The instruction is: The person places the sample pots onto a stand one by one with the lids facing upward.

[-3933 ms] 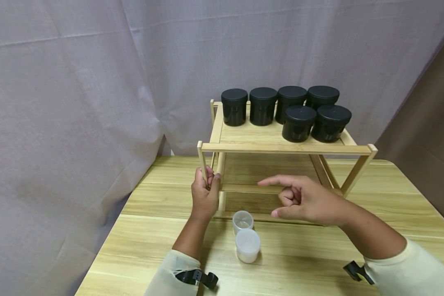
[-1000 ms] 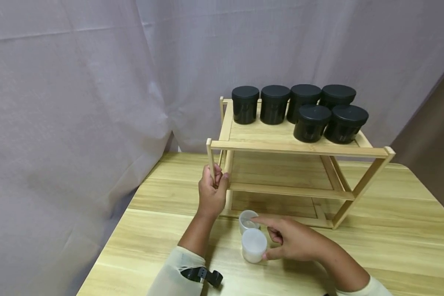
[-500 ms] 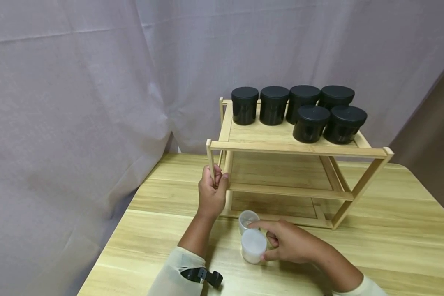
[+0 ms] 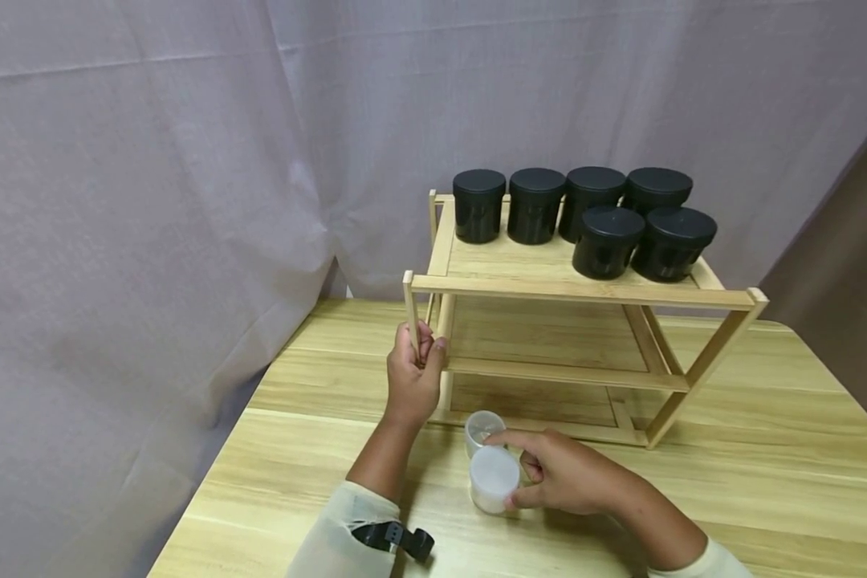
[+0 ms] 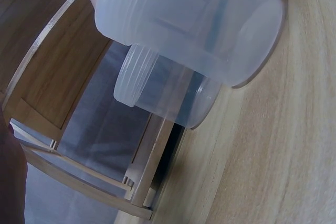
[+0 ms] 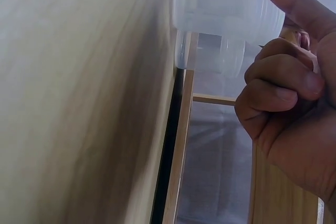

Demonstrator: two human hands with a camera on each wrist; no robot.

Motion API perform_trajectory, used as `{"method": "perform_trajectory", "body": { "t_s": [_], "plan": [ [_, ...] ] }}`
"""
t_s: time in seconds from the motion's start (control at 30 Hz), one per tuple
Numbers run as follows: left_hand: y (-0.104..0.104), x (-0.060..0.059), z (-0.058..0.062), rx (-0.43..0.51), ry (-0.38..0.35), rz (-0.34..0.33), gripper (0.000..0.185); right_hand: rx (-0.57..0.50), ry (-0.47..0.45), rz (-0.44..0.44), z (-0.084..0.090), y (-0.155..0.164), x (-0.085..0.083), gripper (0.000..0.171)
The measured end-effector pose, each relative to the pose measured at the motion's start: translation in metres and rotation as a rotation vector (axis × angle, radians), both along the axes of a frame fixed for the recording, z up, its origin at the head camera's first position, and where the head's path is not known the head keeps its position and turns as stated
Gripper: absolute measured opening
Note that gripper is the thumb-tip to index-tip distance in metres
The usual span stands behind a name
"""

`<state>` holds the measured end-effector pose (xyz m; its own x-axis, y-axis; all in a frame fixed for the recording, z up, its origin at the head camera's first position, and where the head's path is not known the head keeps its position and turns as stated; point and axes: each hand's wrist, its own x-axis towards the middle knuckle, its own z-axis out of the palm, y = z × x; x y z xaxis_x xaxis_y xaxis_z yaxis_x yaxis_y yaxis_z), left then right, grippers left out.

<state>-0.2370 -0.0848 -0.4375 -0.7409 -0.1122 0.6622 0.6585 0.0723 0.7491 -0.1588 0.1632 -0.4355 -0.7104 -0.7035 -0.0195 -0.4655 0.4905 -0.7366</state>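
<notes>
My left hand (image 4: 414,373) grips the left front post of a light wooden rack (image 4: 581,290), fingers curled round it at the height of the middle shelf. On the table before the rack, two small translucent plastic jars stand upright, one behind the other. At the front jar (image 4: 494,480), my right hand (image 4: 563,474) pinches the frosted white top, thumb on the near side and index finger on the far side. Its other fingers are curled in, as the right wrist view shows. The rear jar (image 5: 173,87) sits close behind, partly covered by the index finger in the head view.
Several black lidded jars (image 4: 538,205) stand on the rack's top shelf, four-cornered wooden rails around them. A grey curtain (image 4: 152,201) hangs behind the wooden table (image 4: 318,449). A brown surface (image 4: 838,273) rises at the right. A black camera strap (image 4: 393,539) is on the left sleeve.
My right hand has come down from in front of the rack to the front jar and closed its thumb and index finger on it. My left hand stays on the post.
</notes>
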Motion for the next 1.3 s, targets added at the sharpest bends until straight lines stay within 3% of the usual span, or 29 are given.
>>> {"method": "perform_trajectory", "body": {
  "t_s": [0.47,1.3],
  "plan": [
    [0.0,0.002,-0.002,0.005,-0.015,-0.008,0.014,-0.066,-0.038,0.031,0.001,-0.001,0.003,0.069],
    [0.002,0.0,0.0,0.006,0.015,0.008,0.014,-0.218,-0.034,0.042,0.023,0.003,0.015,0.064]
  ]
}}
